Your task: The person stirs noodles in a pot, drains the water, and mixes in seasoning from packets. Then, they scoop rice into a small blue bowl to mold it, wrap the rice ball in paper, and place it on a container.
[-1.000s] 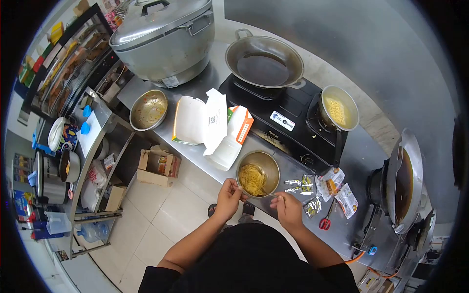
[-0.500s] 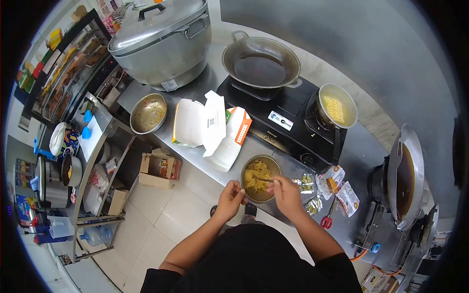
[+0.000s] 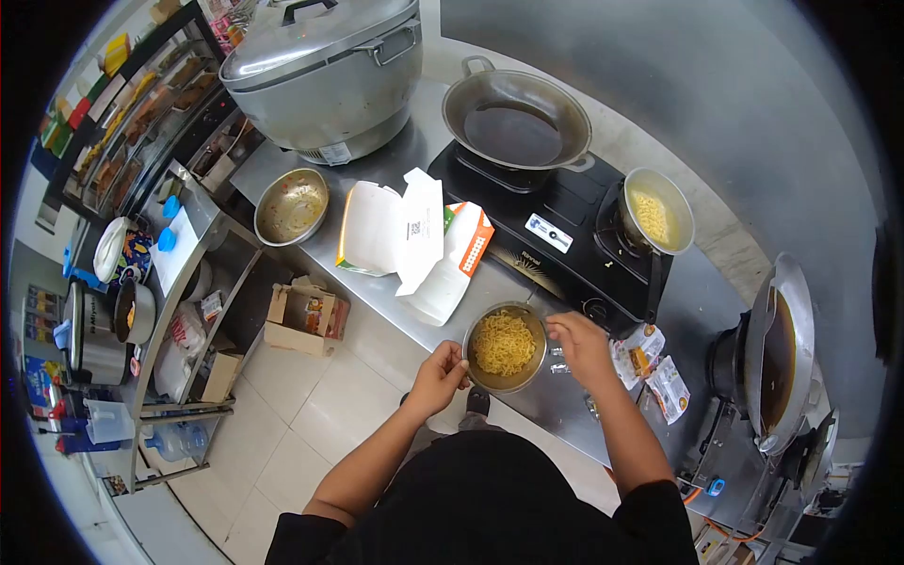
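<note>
My left hand (image 3: 441,379) pinches the near-left rim of a metal bowl (image 3: 540,365). A tangle of yellow cooked noodles (image 3: 505,343) lies in this bowl, which rests near the counter's front edge. Just past the right rim, my right hand (image 3: 582,348) has its fingers closed together. Whatever they hold, if anything, I cannot make out; no utensil shows clearly. Torn noodle seasoning packets (image 3: 667,386) lie to the right of my right hand, and my right forearm partly covers some silver foil sachets (image 3: 557,362).
Beyond the bowl stand an open takeaway box (image 3: 375,226) and a black gas stove (image 3: 513,212) with a wok (image 3: 513,127) and a pot of noodles (image 3: 652,217). A used metal bowl (image 3: 292,205), a large rice cooker (image 3: 325,89) and, rightward, an oil-filled wok (image 3: 796,339) are also here.
My right hand has lifted the utensil out of the noodles and moved right and up past the rim. The noodles look looser and more spread. My left hand stays at the bowl's rim.
</note>
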`<state>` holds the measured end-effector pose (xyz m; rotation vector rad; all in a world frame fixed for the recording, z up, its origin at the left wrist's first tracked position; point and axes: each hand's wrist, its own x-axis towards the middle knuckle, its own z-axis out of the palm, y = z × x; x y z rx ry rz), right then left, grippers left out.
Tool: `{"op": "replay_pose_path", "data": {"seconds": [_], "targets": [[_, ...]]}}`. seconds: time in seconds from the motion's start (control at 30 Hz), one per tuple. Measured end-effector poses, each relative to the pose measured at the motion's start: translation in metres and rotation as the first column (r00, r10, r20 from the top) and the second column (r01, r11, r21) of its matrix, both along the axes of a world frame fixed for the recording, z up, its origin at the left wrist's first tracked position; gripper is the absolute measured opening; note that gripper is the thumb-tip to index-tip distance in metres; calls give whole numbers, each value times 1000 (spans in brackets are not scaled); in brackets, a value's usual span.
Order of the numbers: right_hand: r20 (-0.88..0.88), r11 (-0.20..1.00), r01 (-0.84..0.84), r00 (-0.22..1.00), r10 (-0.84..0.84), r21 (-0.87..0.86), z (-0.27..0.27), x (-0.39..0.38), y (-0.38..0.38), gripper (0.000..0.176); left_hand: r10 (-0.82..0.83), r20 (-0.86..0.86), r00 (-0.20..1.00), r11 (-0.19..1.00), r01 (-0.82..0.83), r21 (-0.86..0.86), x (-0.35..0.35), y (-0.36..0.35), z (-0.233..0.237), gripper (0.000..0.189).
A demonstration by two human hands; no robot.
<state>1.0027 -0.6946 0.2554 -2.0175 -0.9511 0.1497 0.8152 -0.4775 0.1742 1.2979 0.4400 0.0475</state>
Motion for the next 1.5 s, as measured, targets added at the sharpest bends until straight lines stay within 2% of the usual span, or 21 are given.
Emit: {"op": "replay_pose_path", "data": {"seconds": [0.07, 0.1, 0.13, 0.23, 0.33, 0.43, 0.53, 0.63, 0.67, 0.77, 0.8, 0.87, 0.97, 1.0, 1.07, 1.17, 1.27, 1.37, 1.4, 1.5], "targets": [[-278, 996, 91, 957, -87, 1, -38, -1, -10, 20, 9, -6, 1000, 1000, -9, -5, 4, -1, 1, 7], [-408, 992, 127, 906, -116, -1, -48, -4, -13, 21, 39, -17, 999, 999, -40, -13, 8, 0, 4, 7], [-566, 977, 198, 816, -118, 81, -48, -11, -15, 21, 71, -34, 997, 997, -72, -22, 7, 1, 5, 7], [-589, 973, 197, 803, -90, 121, -28, -40, -30, 19, 68, -54, 996, 995, -71, -63, 8, 3, 0, 6], [-197, 993, -100, 977, 86, -59, 0, -61, -44, 19, 76, -44, 996, 995, -79, -66, 9, 3, 1, 6], [29, 975, -148, 987, 155, -168, -13, -70, -38, 20, 38, -28, 999, 996, -40, -78, 10, 1, 4, 6], [205, 996, -40, 977, 55, -77, -7, -67, -26, 17, 14, -16, 1000, 1000, -14, -1, 12, 0, 4, 7], [69, 997, 76, 995, -75, -12, 14, -47, -32, 14, 15, -3, 1000, 999, -15, 32, 12, 2, 7, 8], [65, 987, 162, 984, -163, 22, 18, -38, -25, 13, 11, -6, 1000, 999, -11, 37, 12, 0, 8, 8], [93, 969, 247, 965, -243, -26, -25, -14, -15, 15, 2, 4, 1000, 999, -3, 52, 15, 0, 12, 9], [-105, 961, 278, 955, -276, 3, -35, -16, -7, 15, -2, 11, 1000, 999, 1, 48, 18, 0, 14, 9], [-492, 936, 352, 819, -295, 26, -48, -34, 5, 15, 4, 4, 1000, 999, -4, 40, 18, 1, 14, 9], [-632, 904, 408, 736, -242, 130, -41, -50, 2, 15, 35, -21, 999, 999, -35, 27, 23, 5, 7, 9], [-488, 952, 284, 851, -197, 111, -28, -57, -3, 14, 47, -30, 998, 999, -46, 21, 23, 7, 4, 9], [-174, 999, 53, 983, -51, 8, 1, -73, -18, 14, 52, -42, 998, 999, -52, 13, 21, 10, 2, 9], [201, 992, -49, 977, 72, -117, -7, -76, -24, 14, 39, -41, 998, 999, -39, -1, 18, 6, 0, 9], [252, 997, 5, 968, 15, -80, -16, -63, -23, 14, 30, -22, 999, 1000, -30, 1, 23, 6, 3, 8], [135, 990, 140, 981, -137, -12, 13, -40, -19, 11, 19, -22, 1000, 1000, -19, 11, 16, 2, 3, 8], [133, 983, 182, 975, -176, -36, 12, -29, -16, 12, 13, -18, 1000, 1000, -12, 19, 16, 1, 7, 8], [16, 989, 145, 989, -145, -7, -20, -5, -12, 13, -8, 6, 1000, 999, 8, 40, 20, -2, 12, 8]]}}
